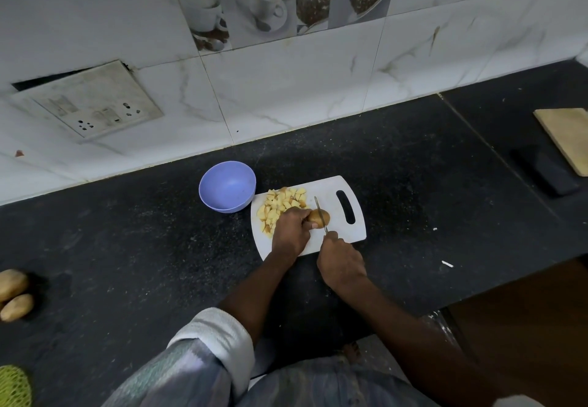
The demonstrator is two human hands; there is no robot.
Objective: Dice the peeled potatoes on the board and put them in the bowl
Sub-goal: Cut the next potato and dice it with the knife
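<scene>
L hand (290, 231) grip clamped on potato (319, 216) mid-board (343, 228); R hand (340, 262) clamped on knife (320, 212), blade on potato. Dice pile (280, 208) at board's 10 o'clock; bowl (227, 186) just beyond. No legible writing.

bowl (227, 186): lavender-blue | board (337, 228): white | diced potato (280, 206): pale yellow | potato (319, 216): brown | counter (159, 247): black, speckled | wall tiles (286, 82): white, grey-veined | mesh bag (14, 386): green

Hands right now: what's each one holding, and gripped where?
Left hand grips the potato by its left end; right hand grips the knife by its handle, which the fist hides.
</scene>
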